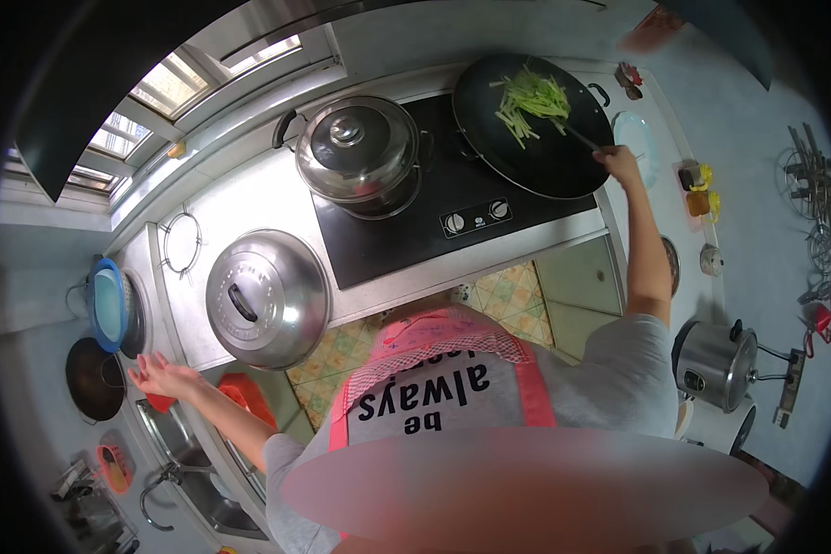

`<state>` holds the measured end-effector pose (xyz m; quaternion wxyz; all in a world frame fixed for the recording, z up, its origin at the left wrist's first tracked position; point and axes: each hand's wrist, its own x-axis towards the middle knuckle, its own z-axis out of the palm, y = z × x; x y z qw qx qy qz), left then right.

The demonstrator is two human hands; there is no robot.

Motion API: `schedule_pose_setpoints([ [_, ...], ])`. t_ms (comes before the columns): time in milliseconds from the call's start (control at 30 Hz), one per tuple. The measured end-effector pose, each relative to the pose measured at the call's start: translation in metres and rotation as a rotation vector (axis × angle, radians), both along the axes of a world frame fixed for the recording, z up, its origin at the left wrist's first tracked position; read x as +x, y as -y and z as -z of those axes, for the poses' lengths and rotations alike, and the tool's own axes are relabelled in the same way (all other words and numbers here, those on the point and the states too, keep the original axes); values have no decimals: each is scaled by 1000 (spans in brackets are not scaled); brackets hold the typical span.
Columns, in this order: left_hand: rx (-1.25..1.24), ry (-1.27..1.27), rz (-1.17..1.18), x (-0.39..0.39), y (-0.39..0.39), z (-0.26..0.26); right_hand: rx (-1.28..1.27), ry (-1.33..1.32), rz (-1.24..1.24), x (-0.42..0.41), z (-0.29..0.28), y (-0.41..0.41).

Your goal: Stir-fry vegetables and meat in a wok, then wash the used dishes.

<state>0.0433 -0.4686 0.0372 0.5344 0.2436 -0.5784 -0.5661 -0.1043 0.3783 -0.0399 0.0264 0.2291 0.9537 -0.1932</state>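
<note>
My right hand (618, 166) grips the handle of a cooking turner (580, 137), whose far end is hidden among cut green vegetable stalks (532, 104). The stalks lie in a heap toward the far side of a large black wok (526, 170) on the right of the stove. Held out to the left, my left hand (163, 377) has its fingers apart and nothing in it. Nearest to it are the sink and a blue plastic basin (104, 305). A large domed metal lid (277, 298) with a black handle rests at the counter's front edge, left of the stove.
A lidded steel pot (356, 156) occupies the left of the black gas stove (381, 256). To the right are a pale oval plate (636, 145), seasoning boxes (697, 190) and a rice cooker (717, 367). A wire ring stand (181, 244) sits left; a double sink (187, 443) is behind left.
</note>
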Motion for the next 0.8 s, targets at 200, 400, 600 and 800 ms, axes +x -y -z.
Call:
schedule_pose_setpoints([
  [200, -86, 42, 78, -14, -53, -5, 225, -42, -114, 8, -69, 13],
  [400, -395, 193, 294, -37, -177, 20, 120, 287, -202, 16, -104, -57],
  [600, -565, 513, 1351, -48, -362, 65, 98, 240, -262, -11, -9, -115],
  [800, -678, 545, 1609, -86, -490, 196, 59, -74, -265, -26, 8, -79],
])
